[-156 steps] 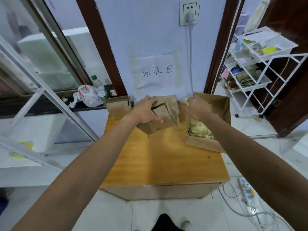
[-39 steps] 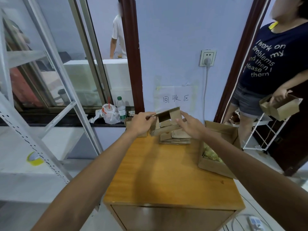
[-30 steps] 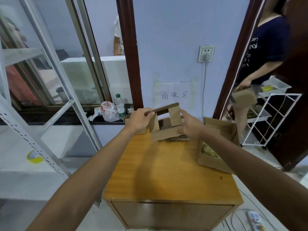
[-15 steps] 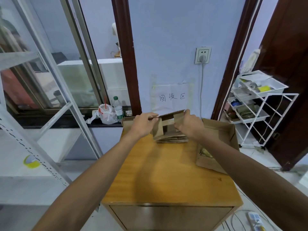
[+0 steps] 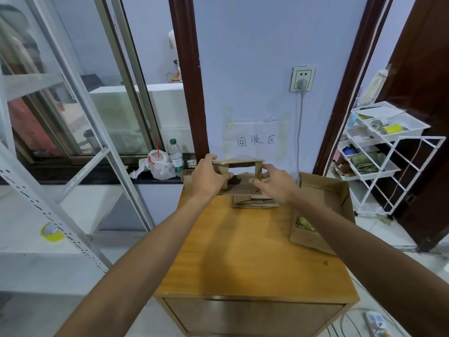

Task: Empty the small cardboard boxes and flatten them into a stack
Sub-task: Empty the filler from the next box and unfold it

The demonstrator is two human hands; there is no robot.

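Cardboard small box, open-topped and empty, gripped at either end by the left hand and right hand, above the flattened stack at the counter's far edge; the large box on the right holds yellow pieces.

1. I look down on a wooden table set against a pale blue wall.
2. The left hand grips the left end of a small cardboard box, its fingers curled round the edge.
3. The right hand pinches the box's right wall.
4. The box is open front to back and sits over a stack of flattened boxes. I cannot tell if they touch.
5. A larger open box on the table's right holds yellowish contents.
6. Another small box stands behind the left hand.
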